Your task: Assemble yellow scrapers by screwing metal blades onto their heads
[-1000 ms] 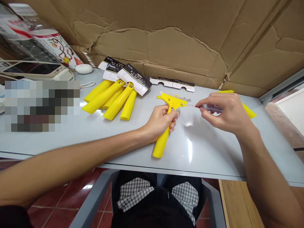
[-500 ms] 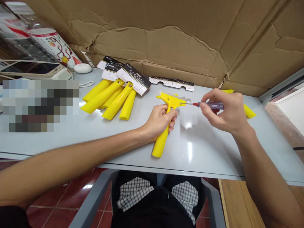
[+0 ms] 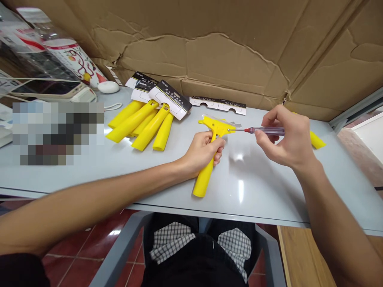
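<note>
Near the middle of the worktop [image 3: 269, 191], a yellow scraper [image 3: 206, 175] is held tilted by the left hand [image 3: 208, 149], which is wrapped around its neck with the head left exposed. By the right hand [image 3: 289, 137], a clear-handled screwdriver [image 3: 271, 130] is held lightly between thumb and curled fingers; whether the index fingertip is pressed on it cannot be told. The tip is kept at a small metal fastener [image 3: 229, 130] in the head.

Over the last second, the right-hand grip has been shifted back along the handle, so that the red collar is now uncovered. By contrast, the scraper has been held almost unmoved. A regrip during driver work at the fastener is suggested; whether the fastener has been turned cannot be seen. To the left, several yellow handles [image 3: 151, 128] are left lying beneath printed cards [image 3: 170, 99].
</note>
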Available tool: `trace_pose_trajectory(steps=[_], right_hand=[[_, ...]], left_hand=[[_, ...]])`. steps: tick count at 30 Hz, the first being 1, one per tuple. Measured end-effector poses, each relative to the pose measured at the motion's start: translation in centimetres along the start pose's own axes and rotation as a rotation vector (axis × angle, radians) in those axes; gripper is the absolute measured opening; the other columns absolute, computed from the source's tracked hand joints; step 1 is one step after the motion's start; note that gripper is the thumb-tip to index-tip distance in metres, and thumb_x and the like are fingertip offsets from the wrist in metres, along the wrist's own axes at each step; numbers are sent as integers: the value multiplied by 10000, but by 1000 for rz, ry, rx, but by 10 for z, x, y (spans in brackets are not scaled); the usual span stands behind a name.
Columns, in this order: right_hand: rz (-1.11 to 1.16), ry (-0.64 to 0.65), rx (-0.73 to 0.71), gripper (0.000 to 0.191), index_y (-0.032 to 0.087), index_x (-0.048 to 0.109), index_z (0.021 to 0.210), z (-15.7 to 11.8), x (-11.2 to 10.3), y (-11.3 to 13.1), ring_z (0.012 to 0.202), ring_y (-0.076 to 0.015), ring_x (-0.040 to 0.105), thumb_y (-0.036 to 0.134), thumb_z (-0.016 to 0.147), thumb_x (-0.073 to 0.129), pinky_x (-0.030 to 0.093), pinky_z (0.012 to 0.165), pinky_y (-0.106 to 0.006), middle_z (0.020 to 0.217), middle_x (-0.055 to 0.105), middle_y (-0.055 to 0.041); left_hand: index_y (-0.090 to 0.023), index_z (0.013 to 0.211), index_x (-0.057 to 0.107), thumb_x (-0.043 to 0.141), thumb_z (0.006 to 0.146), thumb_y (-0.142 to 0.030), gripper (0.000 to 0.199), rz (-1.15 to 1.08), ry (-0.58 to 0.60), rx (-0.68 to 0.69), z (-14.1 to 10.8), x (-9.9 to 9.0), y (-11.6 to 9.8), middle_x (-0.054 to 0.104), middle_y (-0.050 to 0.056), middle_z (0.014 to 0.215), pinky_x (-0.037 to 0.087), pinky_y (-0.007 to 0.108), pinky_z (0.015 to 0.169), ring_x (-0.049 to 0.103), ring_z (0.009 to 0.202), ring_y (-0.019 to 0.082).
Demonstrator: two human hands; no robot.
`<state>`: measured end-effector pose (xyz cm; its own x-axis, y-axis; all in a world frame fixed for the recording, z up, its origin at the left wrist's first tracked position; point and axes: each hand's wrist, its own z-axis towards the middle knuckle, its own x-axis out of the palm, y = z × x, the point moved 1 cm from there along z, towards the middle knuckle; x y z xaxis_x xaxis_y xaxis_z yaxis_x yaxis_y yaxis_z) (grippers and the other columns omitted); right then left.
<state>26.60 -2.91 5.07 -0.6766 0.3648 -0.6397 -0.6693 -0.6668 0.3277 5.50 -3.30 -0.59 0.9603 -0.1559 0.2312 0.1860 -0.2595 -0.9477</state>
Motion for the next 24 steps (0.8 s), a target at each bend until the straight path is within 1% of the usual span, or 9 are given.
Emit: trace_pose_trajectory(steps=[1,3,8,11,14,17,19,22,24], right_hand=[[22,14,3,241,269,493,812,0,0,1,486,-135,553,210,764,722,434,473,-320,672,583,59],[49,-5,10,240,275,511,839,-1,0,1,510,-143,592,198,794,734,463,477,-321,703,622,53],[1,-76,38,195,299,576,823,-2,3,-1,508,-177,637,331,969,701,504,508,-351,636,685,38],[-47,-60,39,170,304,587,856,-2,1,-1,484,-185,613,370,963,701,476,489,-364,645,690,29],[-29,-30,27,160,306,596,936,-2,-1,2,517,-192,617,333,895,748,484,499,-373,765,720,-5],[-19,-19,26,122,314,603,983,-2,0,2,642,-215,687,297,931,712,524,542,-377,944,748,-47],[-19,-59,-2,105,311,598,971,-2,2,0,647,-216,691,300,955,701,517,540,-372,894,737,-34],[-55,-118,-55,142,296,587,906,-1,5,-5,555,-200,635,334,967,710,473,523,-368,711,680,7],[-77,-127,-61,164,289,584,877,-1,6,-7,526,-197,611,352,978,697,454,525,-369,660,652,15]], left_hand=[[-178,670,526,632,849,-85,228,-7,-4,1,0,0,0,502,-38,611,360,189,379,444,436,53],[-178,671,528,635,846,-84,225,-14,-7,3,0,0,-1,504,-39,613,363,188,380,447,436,53],[-183,641,507,632,855,-84,266,1,5,-1,0,1,-3,494,-40,595,362,193,379,447,427,54],[-183,635,507,624,862,-77,277,2,5,-2,-1,1,-4,494,-41,593,364,193,381,444,424,50],[-185,626,507,627,865,-75,290,1,5,-4,-2,2,-4,484,-41,578,362,195,380,437,421,51],[-185,620,505,625,870,-72,300,-2,4,-7,-2,2,-3,475,-41,569,352,196,379,435,420,50],[-185,625,507,628,873,-75,296,0,2,-11,-2,1,-3,482,-39,579,350,197,380,440,422,50],[-185,635,512,632,875,-80,288,6,6,-13,-2,0,-3,490,-36,592,350,200,383,444,427,52],[-187,636,511,630,876,-79,288,11,10,-14,-2,0,-3,488,-36,591,347,202,382,439,427,53]])
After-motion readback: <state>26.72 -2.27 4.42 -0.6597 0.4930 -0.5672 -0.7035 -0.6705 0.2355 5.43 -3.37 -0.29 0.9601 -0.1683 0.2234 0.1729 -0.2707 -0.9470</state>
